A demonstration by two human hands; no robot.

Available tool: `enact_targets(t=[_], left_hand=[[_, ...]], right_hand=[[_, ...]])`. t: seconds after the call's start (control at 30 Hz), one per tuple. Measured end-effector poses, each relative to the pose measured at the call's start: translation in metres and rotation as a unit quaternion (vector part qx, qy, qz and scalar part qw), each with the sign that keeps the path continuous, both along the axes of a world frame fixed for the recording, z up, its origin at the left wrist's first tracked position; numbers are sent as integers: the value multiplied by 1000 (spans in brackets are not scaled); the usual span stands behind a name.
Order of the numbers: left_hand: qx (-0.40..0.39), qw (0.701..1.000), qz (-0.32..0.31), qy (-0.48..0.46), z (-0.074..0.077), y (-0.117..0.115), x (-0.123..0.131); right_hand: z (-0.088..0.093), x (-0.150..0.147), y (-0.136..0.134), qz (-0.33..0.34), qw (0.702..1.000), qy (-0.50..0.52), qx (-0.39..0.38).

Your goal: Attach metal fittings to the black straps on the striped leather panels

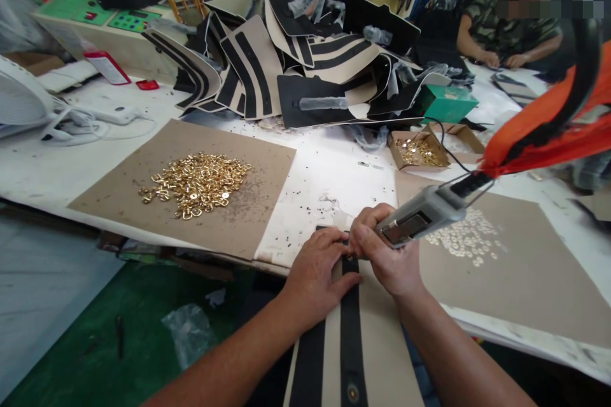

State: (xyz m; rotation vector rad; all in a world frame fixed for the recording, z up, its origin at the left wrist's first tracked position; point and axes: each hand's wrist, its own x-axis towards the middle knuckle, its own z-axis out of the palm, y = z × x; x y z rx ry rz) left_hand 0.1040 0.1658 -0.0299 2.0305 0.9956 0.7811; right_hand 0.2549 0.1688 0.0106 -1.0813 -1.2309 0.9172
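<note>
My right hand (389, 254) is closed around a grey electric screwdriver (420, 213), tilted with its tip end down toward a black strap. Under both hands lies a long beige panel (386, 343) with black straps (352, 331). A round metal fitting (352, 392) shows on the strap near the bottom of the view. My left hand (317, 273) grips the panel beside the screwdriver's tip, thumb across the strap and fingers bent at its far end. The fingers hide whatever is directly under the tip.
Gold metal fittings (200, 181) are heaped on a brown board (238, 229) at left. Small pale rings (470, 238) lie on the right board (534, 280). Behind are a small box of gold pieces (420, 152), stacked panels (258, 63), an orange-wrapped hanging cord (534, 121) and a co-worker's hands (501, 60).
</note>
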Motion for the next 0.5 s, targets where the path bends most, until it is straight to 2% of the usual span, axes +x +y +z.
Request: enact_targets(t=[0.3,0.5], left_hand=[[-18,1000,0,-20,1,1,0],[-15,999,9,-45,-1,4,5]], right_hand=[[-7,0,7,24,999,-29,-11],[-1,-7,6,89,992,-88,7]])
